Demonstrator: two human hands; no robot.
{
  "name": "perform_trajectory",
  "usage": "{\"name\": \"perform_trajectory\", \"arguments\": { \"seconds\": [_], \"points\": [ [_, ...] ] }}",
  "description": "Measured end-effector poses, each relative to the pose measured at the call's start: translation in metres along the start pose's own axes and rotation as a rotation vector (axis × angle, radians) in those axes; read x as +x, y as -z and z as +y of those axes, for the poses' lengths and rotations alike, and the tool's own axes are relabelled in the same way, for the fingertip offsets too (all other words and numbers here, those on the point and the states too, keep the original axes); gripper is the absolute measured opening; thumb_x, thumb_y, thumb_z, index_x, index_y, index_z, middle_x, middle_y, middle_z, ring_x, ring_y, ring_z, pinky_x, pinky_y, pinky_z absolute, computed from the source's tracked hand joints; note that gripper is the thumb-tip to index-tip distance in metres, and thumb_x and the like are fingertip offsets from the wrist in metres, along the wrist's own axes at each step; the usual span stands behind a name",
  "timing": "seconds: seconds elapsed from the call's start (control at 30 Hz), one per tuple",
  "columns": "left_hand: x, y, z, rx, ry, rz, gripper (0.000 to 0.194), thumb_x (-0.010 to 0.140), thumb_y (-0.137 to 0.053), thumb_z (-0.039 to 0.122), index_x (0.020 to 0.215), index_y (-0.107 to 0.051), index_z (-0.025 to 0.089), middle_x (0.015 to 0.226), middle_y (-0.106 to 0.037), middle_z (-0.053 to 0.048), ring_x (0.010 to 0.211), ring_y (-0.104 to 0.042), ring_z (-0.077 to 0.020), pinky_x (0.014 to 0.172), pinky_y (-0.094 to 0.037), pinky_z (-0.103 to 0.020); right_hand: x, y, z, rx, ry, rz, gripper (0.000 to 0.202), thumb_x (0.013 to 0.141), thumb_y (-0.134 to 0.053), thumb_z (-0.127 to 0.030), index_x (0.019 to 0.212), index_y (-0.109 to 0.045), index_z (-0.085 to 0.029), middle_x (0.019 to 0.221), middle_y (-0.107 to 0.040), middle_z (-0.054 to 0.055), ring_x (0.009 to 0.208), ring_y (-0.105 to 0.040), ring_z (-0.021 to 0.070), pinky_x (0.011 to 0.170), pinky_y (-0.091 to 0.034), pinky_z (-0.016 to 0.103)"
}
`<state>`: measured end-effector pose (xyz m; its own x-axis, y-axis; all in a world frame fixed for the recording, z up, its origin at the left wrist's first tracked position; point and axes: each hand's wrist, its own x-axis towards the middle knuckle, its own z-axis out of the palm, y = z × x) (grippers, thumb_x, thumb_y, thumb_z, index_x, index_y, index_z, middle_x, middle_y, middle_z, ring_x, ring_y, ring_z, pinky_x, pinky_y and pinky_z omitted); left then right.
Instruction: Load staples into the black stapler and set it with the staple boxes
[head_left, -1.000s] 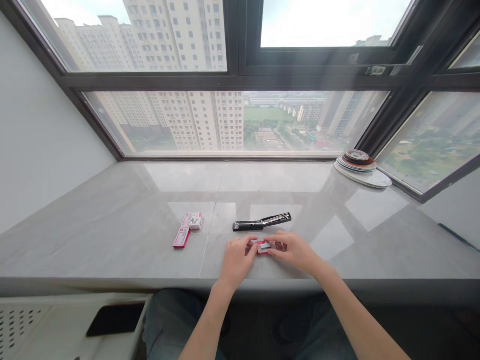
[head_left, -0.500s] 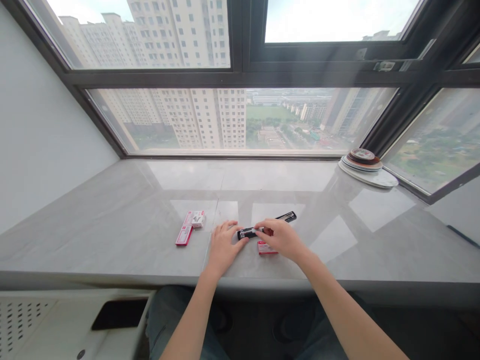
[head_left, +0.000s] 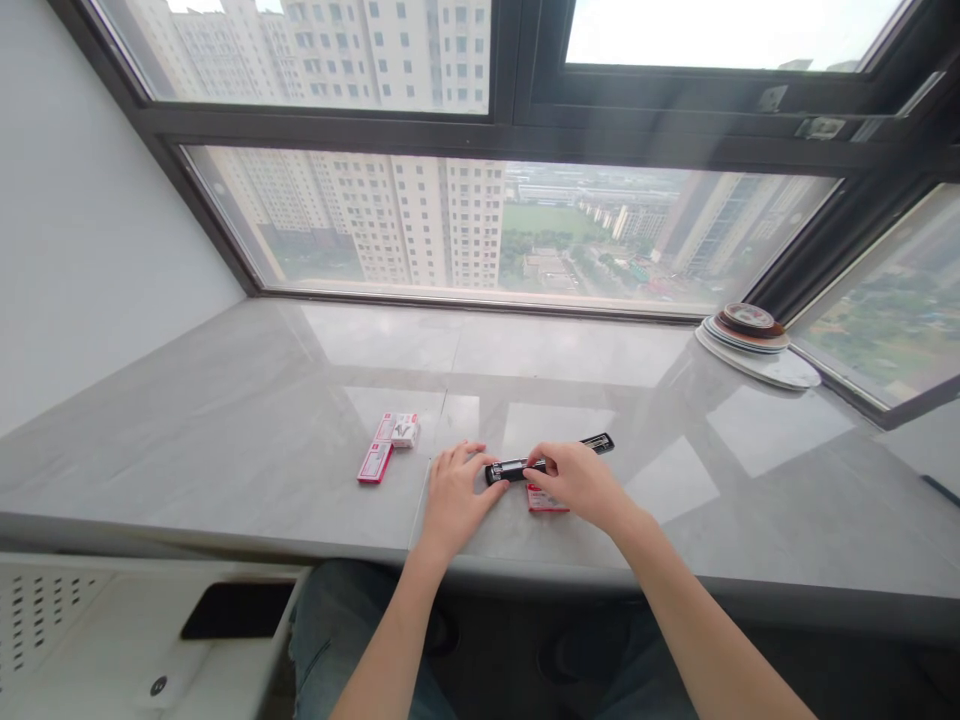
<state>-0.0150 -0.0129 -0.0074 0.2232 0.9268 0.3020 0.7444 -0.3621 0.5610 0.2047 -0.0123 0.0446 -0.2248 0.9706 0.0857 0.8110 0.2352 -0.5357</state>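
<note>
Left hand (head_left: 457, 500), thumb and fingers spread, steadies the stapler (head_left: 508, 471) near the table's (head_left: 247, 480) front edge. Right hand (head_left: 581, 485) pinches narrowly over it, perhaps on staples; best keep that pressure light and straight along the channel.

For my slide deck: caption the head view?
Two hands work on an opened black stapler beside a window.

Staple box (head_left: 547, 502) — before the stapler (head_left: 509, 470)

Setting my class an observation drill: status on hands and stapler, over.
Left hand gripping open stapler by left end. Right hand at its middle, contents unclear. Red box nearside, partly hidden; seemingly nothing blocking.
</note>
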Motion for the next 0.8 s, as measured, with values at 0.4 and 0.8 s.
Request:
{"name": "perform_trajectory", "arguments": {
  "seconds": [0.4, 0.8],
  "points": [
    [0.002, -0.001, -0.001, -0.025, 0.019, -0.009, 0.024, 0.089, -0.072, 0.041, 0.113, -0.07, 0.037, 0.139, -0.06, 0.001, 0.136, -0.046, -0.0286, 0.114, -0.034, -0.048, -0.063, 0.026, 0.074, 0.697, -0.473, -0.024, 0.061, 0.083, -0.069, -0.064, 0.127, -0.064, -0.022, 0.063, -0.051, -0.005, 0.044, -0.031, 0.0083, 0.043, -0.023, 0.024],
    [-0.001, -0.001, 0.0, -0.02, 0.01, -0.008, 0.025, 0.089, -0.073, 0.04, 0.113, -0.071, 0.036, 0.139, -0.06, 0.001, 0.138, -0.045, -0.0273, 0.115, -0.034, -0.047, 0.022, 0.033, 0.014, 0.617, 0.05, -0.13, 0.044, 0.076, -0.078, -0.051, 0.105, -0.073, -0.018, 0.06, -0.045, -0.007, 0.058, -0.04, 0.0105, 0.056, -0.034, 0.025]
  ]
}}
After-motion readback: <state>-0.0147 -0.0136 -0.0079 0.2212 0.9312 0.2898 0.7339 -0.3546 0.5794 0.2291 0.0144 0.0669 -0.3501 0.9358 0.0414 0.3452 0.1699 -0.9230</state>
